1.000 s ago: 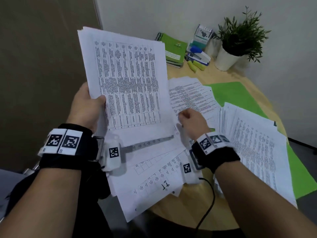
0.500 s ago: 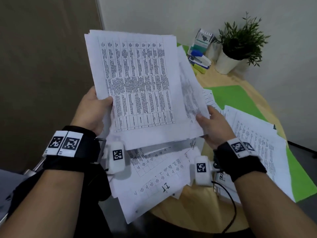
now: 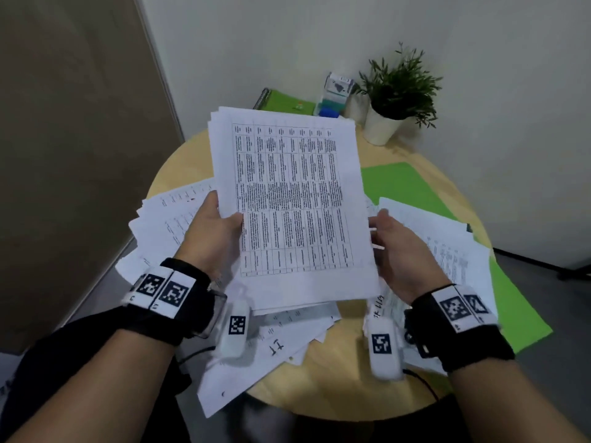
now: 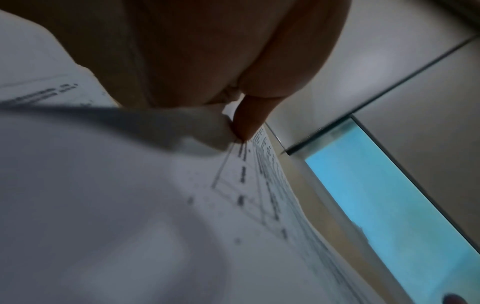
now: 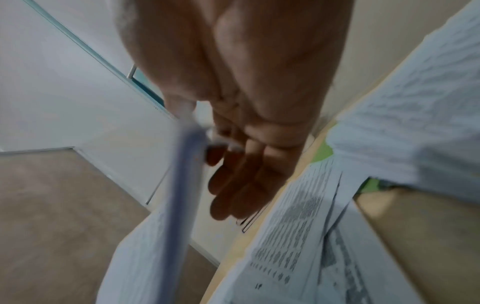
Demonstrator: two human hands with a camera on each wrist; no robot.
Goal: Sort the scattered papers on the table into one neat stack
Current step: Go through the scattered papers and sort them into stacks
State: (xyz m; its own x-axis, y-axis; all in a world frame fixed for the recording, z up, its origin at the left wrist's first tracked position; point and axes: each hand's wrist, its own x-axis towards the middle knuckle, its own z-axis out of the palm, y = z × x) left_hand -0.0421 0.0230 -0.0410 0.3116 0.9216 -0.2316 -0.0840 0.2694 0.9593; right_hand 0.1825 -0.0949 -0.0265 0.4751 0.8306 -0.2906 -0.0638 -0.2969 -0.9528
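White sheets fill most of what I see. At nine o'clock on the round wooden desk (image 3: 179, 161) a fan of loose papers (image 3: 166, 219) lies spread, partly under my left hand (image 3: 212, 233). That hand holds the stack (image 3: 291, 203) by its left edge, thumb (image 4: 250, 117) on the printed front sheet and the other fingers hidden behind it, so they are clamped on the stack. The stack is raised off the desk, tilted toward me, its top sheet a printed table.

Below the stack, at six o'clock, more papers (image 3: 275, 343) lie fanned over the near rim, one overhanging the edge.

My right hand (image 3: 401, 254) is at the stack's right edge. From the wrist view its fingers (image 5: 233, 189) are straight and together, palm turned toward the edge of the sheets, thumb on the front side; I cannot tell whether the fingers actually touch the paper.

At three o'clock another loose pile (image 3: 447, 247) lies on a green folder (image 3: 412, 183), which reaches past the desk's right rim. At twelve to one o'clock, against the wall, are a green notebook (image 3: 287, 103), a small box of supplies (image 3: 335, 94) and a potted plant (image 3: 393, 100) in a white pot.
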